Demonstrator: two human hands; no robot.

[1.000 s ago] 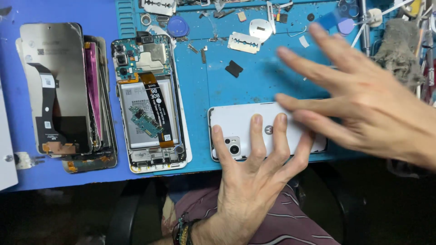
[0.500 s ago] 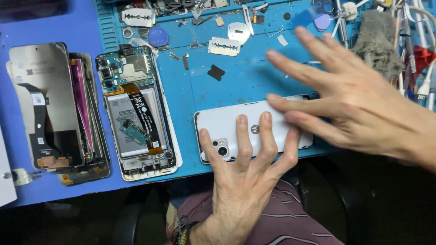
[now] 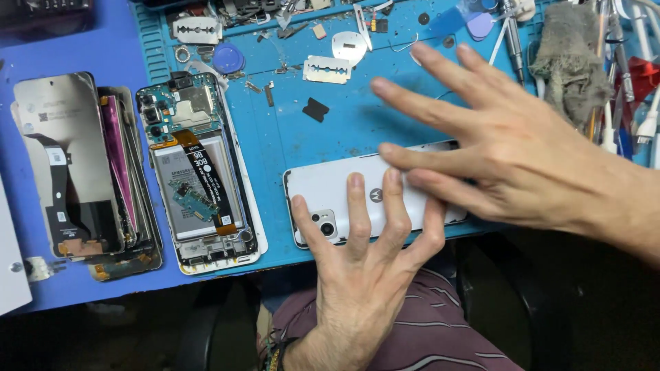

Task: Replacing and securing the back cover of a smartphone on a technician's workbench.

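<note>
White phone [image 3: 344, 196], back cover seated, pressed flat by both spread hands: left hand [image 3: 364, 275], right hand [image 3: 509, 144]. Left of it, an opened phone [image 3: 199, 172] lies unassembled.

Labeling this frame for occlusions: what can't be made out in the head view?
- White phone: its right end and middle are covered by the right hand and the left hand; whether its back cover is fully seated cannot be told.
- Stack of display panels: mostly hidden under the top display panel; count unclear.
- Tools by the grey rag: cut off by the right edge.
- Small parts along the blue mat top: too small to identify.
</note>
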